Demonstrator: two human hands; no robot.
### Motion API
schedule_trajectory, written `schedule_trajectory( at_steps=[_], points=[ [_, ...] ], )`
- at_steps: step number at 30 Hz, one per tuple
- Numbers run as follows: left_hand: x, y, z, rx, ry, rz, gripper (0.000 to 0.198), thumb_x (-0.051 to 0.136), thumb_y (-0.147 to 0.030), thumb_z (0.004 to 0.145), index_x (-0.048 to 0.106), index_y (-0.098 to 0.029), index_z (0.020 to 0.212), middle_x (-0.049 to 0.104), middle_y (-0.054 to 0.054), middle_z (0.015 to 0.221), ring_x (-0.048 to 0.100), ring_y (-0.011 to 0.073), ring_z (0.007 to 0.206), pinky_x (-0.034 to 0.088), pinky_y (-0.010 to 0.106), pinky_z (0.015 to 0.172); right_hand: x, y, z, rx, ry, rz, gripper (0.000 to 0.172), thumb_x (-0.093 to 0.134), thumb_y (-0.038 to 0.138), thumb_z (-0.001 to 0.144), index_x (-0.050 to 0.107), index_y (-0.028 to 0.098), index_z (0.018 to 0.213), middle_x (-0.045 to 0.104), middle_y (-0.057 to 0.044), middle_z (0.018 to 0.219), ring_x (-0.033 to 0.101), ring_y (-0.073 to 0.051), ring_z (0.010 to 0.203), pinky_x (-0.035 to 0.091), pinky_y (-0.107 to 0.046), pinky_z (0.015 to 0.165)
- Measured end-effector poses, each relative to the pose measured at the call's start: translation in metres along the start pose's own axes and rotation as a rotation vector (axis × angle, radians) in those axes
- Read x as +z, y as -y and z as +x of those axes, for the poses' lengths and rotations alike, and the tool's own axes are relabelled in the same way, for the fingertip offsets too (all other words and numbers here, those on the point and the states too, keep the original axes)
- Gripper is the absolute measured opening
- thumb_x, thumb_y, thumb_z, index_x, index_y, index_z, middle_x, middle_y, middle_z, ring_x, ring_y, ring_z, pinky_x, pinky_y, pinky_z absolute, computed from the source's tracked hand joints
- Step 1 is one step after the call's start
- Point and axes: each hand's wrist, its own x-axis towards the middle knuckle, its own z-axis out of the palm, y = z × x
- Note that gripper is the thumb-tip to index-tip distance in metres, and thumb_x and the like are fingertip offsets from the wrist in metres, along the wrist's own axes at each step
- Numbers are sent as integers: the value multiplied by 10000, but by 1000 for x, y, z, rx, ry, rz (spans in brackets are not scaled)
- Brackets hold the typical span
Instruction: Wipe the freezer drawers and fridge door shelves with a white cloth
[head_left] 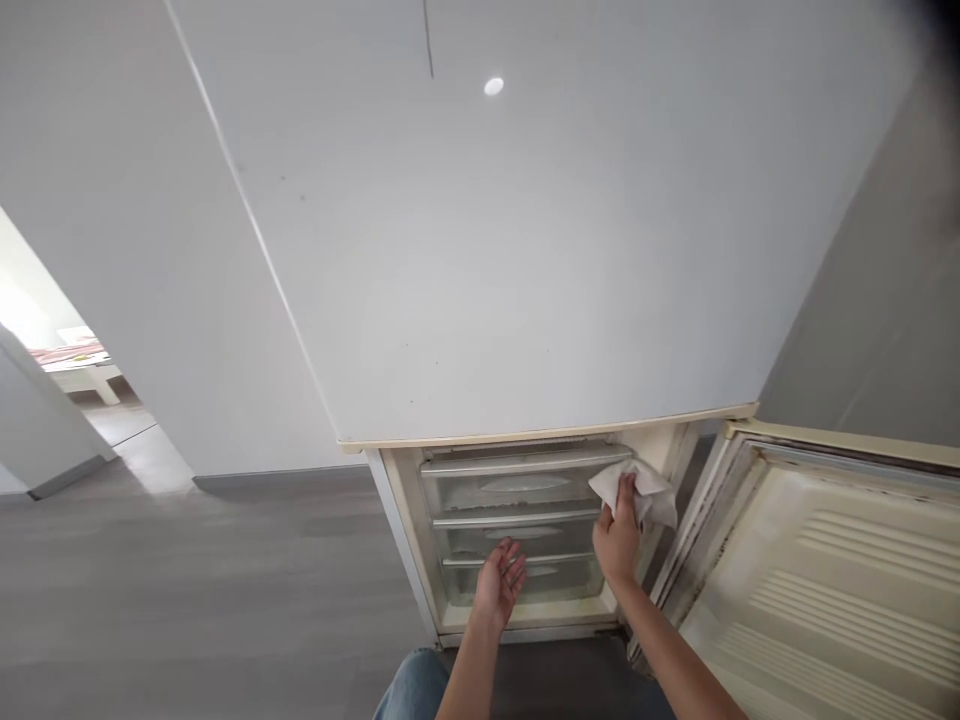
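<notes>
My right hand [618, 535] is closed on a white cloth or wipe [646, 494], held up by the right inner edge of an open freezer compartment [411, 530]. Whether the cloth touches the frame there I cannot tell. In front of the drawers is my left hand [501, 580], palm turned up, its fingers loosely curled and apart, with nothing in it. Behind the hands sit three clear drawers: a top drawer [480, 490], a middle drawer [465, 543] and a bottom drawer [469, 583].
On the right the freezer door [840, 580] hangs wide open, its gasket [724, 530] stained dark. Above the compartment rises a large pale panel [525, 250]. Grey flooring [225, 590] lies to the left, with a doorway beyond. My knee [416, 688] is at the bottom edge.
</notes>
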Motion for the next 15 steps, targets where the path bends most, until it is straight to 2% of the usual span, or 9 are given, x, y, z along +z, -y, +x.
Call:
schedule_trajectory(
  at_steps=[2,4,6,7,8,11,13,15],
  points=[
    [1,-2,-1,15,13,-40,454,523,-378,766,495,-216,1189,437,81,1475,521,212,1240,469,287,906,4,-15,-15,68,4,1,637,332,260,885,184,123,1489,261,-141,1508,345,-320,1334,406,-477,1008],
    [1,-5,-4,31,20,-71,466,544,-369,751,495,-223,1191,439,79,1472,533,212,1219,470,280,868,0,-20,-25,170,50,-5,637,338,271,878,207,129,1485,361,-162,1456,426,-359,1270,407,-528,979],
    [3,-7,-6,45,24,-94,473,570,-353,733,498,-229,1184,445,80,1464,554,211,1181,468,280,843,-5,-12,-27,227,54,-12,627,338,291,883,229,141,1482,442,-177,1397,485,-379,1210,425,-544,941],
    [4,-7,-8,50,27,-103,467,583,-346,724,508,-229,1170,453,84,1457,567,208,1154,467,282,836,-5,-4,-26,194,43,-7,618,337,294,889,237,147,1481,443,-176,1397,481,-374,1215,427,-535,943],
    [5,-8,-9,54,29,-111,457,595,-338,714,519,-227,1150,464,89,1445,582,204,1120,467,284,828,-5,7,-24,110,30,5,604,328,282,896,244,153,1479,417,-167,1419,449,-360,1250,418,-518,964],
    [9,-7,-11,66,38,-134,422,619,-317,689,543,-224,1094,526,93,1379,617,184,1006,464,286,797,10,47,-19,-287,31,34,589,284,170,897,229,191,1483,274,-102,1511,279,-289,1373,337,-476,1064],
    [11,-4,-11,77,40,-149,397,613,-318,692,551,-230,1074,587,77,1293,628,167,932,458,283,774,26,74,-21,-477,46,0,619,277,107,886,206,231,1488,300,-77,1503,240,-264,1391,290,-493,1090],
    [12,-2,-10,87,38,-160,352,604,-324,703,572,-228,1041,650,56,1152,624,152,851,449,283,755,43,100,-27,-572,73,-64,642,289,78,882,190,265,1489,386,-61,1458,259,-262,1384,289,-515,1079]
  ],
)
